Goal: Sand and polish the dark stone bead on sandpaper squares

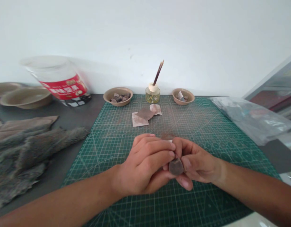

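Over the front half of the green cutting mat (107, 145), both hands meet around a small dark rounded stone (176, 167). My right hand (197, 160) is closed on it, thumb against its right side. My left hand (145, 164) is closed too, its fingertips at the stone's upper left and its thumb by the lower left edge. A small white edge (170, 141) shows between the fingers; what it belongs to is hidden. Ahead on the mat lie several worn pieces of sandpaper (140, 120), partly overlapping, with brownish dust around them.
At the back stand a bowl of stones (118, 103), a reed diffuser (152, 94) and a smaller bowl (183, 102) with bits inside. Leftward are a clear tub with a red label (65, 86), more bowls (27, 102) and grey cloths (41, 145). Plastic bags (254, 119) lie right.
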Demonstrator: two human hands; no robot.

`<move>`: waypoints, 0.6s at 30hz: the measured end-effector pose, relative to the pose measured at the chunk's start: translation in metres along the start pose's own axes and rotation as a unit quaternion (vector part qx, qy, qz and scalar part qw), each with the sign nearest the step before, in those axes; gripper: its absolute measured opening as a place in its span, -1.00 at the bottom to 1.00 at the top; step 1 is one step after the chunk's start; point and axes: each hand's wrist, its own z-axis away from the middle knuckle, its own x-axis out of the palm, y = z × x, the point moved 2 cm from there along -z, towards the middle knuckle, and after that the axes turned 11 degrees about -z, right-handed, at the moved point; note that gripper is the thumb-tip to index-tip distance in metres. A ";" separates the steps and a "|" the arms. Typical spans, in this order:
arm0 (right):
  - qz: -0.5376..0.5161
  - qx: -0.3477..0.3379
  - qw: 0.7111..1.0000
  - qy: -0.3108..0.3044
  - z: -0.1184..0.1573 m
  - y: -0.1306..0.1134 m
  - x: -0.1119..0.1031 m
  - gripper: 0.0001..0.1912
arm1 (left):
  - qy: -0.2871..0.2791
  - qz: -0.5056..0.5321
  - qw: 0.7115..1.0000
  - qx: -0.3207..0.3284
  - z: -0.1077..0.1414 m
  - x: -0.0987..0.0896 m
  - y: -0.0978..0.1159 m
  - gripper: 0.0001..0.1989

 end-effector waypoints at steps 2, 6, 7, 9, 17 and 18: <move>0.020 0.003 0.999 0.034 0.000 0.000 0.000 -0.68 | 0.003 0.012 1.000 -0.003 -0.001 0.001 0.000 -0.75; 0.042 0.008 0.996 0.072 -0.001 0.001 -0.001 -0.62 | -0.003 0.078 0.997 -0.028 -0.002 0.003 0.000 -0.71; 0.041 0.006 0.997 0.070 -0.002 0.001 -0.001 -0.64 | -0.011 0.110 0.993 -0.044 -0.002 0.003 0.000 -0.74; 0.041 0.003 0.997 0.068 -0.003 0.002 -0.002 -0.67 | -0.025 0.176 0.981 -0.079 -0.002 0.005 0.001 -0.77; 0.045 0.017 0.998 0.047 -0.010 0.006 -0.002 -0.68 | -0.016 0.224 0.968 -0.114 -0.002 0.004 0.006 -0.93; 0.038 0.021 0.998 0.044 -0.010 0.008 -0.003 -0.69 | -0.010 0.212 0.971 -0.110 -0.001 0.004 0.005 -0.95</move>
